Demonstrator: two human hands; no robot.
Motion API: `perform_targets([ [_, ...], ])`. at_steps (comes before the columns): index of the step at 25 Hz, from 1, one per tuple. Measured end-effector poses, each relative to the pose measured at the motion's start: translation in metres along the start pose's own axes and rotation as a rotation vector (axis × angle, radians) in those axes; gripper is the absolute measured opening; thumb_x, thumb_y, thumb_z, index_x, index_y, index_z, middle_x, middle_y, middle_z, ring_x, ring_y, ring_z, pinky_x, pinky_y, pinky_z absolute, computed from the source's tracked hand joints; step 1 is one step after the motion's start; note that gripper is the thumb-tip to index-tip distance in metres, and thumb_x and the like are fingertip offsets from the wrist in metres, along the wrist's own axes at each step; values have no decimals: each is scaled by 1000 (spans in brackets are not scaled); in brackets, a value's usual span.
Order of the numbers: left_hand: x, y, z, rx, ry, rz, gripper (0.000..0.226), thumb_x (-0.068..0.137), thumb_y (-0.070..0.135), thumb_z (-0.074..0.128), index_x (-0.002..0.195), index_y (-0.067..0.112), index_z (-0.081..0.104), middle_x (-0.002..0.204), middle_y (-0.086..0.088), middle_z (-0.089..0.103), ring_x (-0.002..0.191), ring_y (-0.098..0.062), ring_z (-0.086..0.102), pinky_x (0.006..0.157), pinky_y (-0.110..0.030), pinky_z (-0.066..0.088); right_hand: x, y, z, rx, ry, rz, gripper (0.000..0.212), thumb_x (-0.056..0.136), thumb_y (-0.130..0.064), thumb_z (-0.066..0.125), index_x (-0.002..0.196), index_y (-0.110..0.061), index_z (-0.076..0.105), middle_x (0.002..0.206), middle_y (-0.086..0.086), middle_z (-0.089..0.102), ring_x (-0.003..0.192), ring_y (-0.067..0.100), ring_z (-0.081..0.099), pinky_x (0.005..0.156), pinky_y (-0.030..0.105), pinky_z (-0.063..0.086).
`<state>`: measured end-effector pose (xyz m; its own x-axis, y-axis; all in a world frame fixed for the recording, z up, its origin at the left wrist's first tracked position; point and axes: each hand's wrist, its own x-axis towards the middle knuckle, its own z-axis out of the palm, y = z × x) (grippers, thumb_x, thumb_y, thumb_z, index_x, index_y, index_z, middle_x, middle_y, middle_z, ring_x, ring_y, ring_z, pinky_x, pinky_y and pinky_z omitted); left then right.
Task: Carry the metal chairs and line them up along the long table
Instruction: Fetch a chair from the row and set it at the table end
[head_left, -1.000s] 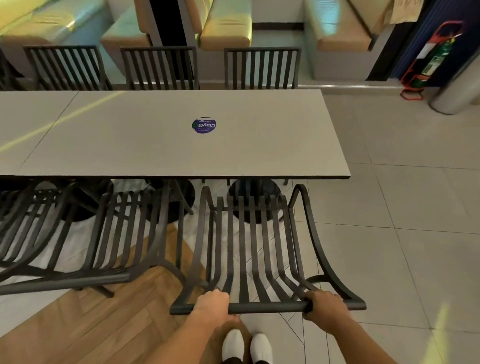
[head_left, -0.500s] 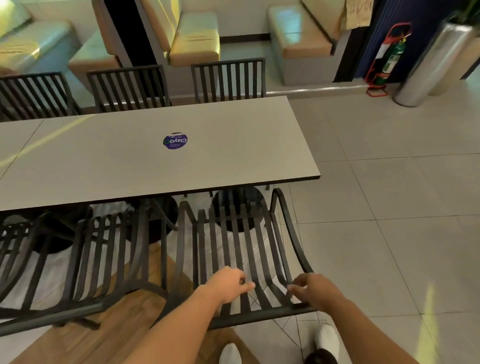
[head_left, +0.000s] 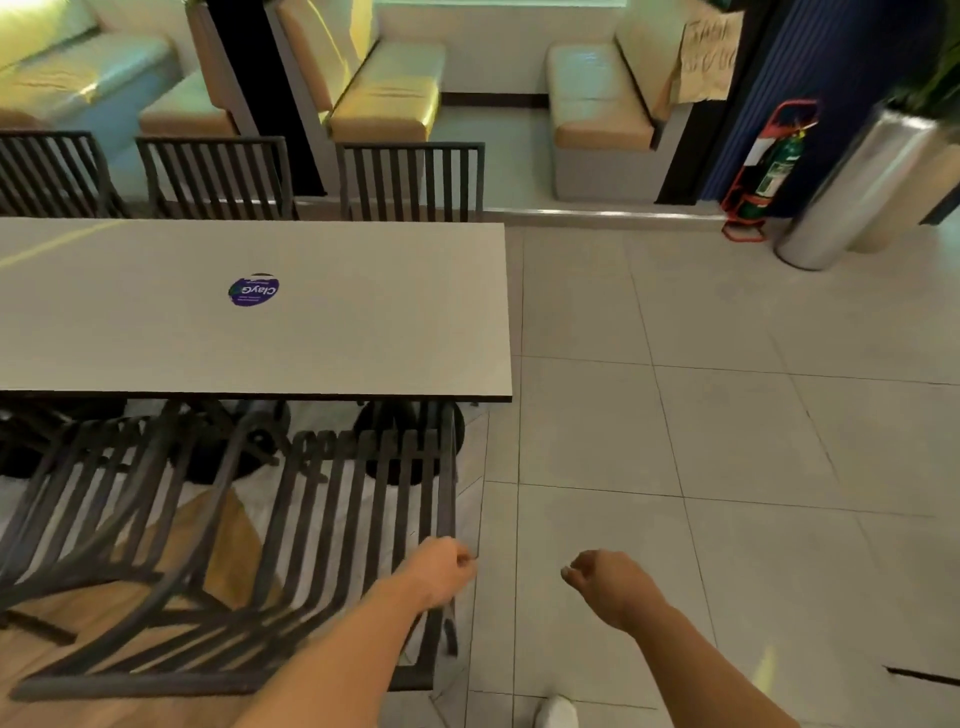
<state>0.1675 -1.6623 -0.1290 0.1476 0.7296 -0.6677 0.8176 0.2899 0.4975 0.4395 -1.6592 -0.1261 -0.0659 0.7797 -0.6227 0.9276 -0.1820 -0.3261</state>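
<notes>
Head view only: chair (head_left: 332, 545) nearest the camera sits lower centre-left of frame, black metal slats, its front tucked under the near edge of the long table (head_left: 363, 322). Second chair (head_left: 104, 519) just beside it at lower left, blurred. Three more chair backs line the far side of the table, upper left to upper centre (head_left: 410, 179)

Left hand (head_left: 441, 571) at lower centre, fingers curled into a loose fist, holding nothing I can make out; it overlaps the right-hand side rail of the near chair in the picture, contact cannot be told. Right hand (head_left: 608, 584) lower centre-right, fingers also curled and empty, over bare floor tile (head_left: 727, 441), well apart from any chair

Step judged: near chair looks placed, hands off it. To do it well, check that its back rail runs parallel to the table edge and that the spacing matches the chair beside it; nudge by the top rail with both hands rather than dragging one corner, since metal legs could scrape on tile

Chair relative to fingers: rail sits just left of and under the left knuckles; right fingers have only tile below them. White shoe (head_left: 556, 712) at bottom edge
</notes>
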Motion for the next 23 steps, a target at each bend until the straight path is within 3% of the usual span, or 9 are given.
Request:
perform_targets([
  [7, 62, 100, -10, -94, 32, 52, 38, 105, 36, 53, 140, 21, 60, 132, 2, 66, 115, -10, 59, 99, -25, 45, 63, 57, -85, -19, 45, -15, 38, 101, -51, 49, 116, -24, 70, 112, -2, 72, 100, 19, 64, 80, 30, 48],
  [11, 111, 124, -47, -123, 97, 44, 35, 106, 34, 51, 136, 21, 63, 118, 1, 71, 98, -7, 62, 89, -23, 47, 118, 49, -129, -40, 24, -63, 37, 101, -51, 49, 113, -23, 71, 104, -4, 72, 91, 16, 63, 76, 29, 48],
  [14, 171, 141, -91, -109, 166, 30, 31, 105, 33, 51, 125, 16, 68, 113, -5, 73, 95, -15, 67, 90, -32, 57, 182, 30, -179, -50, 27, -99, 37, 102, -50, 49, 113, -23, 71, 105, -5, 72, 93, 15, 64, 80, 29, 50],
  [18, 249, 174, -163, -96, 228, 30, 30, 105, 30, 52, 119, 11, 71, 107, -7, 74, 83, -15, 66, 77, -26, 55, 271, 3, -253, -33, 56, -94, 40, 102, -52, 47, 110, -21, 71, 97, -4, 69, 87, 17, 61, 76, 30, 47],
  [23, 336, 218, -262, -84, 222, 23, 32, 104, 31, 51, 117, 12, 73, 109, -8, 75, 95, -24, 71, 87, -34, 56, 362, -45, -339, 41, 62, -99, 42, 104, -53, 44, 105, -19, 69, 88, -5, 66, 84, 16, 61, 72, 30, 45],
])
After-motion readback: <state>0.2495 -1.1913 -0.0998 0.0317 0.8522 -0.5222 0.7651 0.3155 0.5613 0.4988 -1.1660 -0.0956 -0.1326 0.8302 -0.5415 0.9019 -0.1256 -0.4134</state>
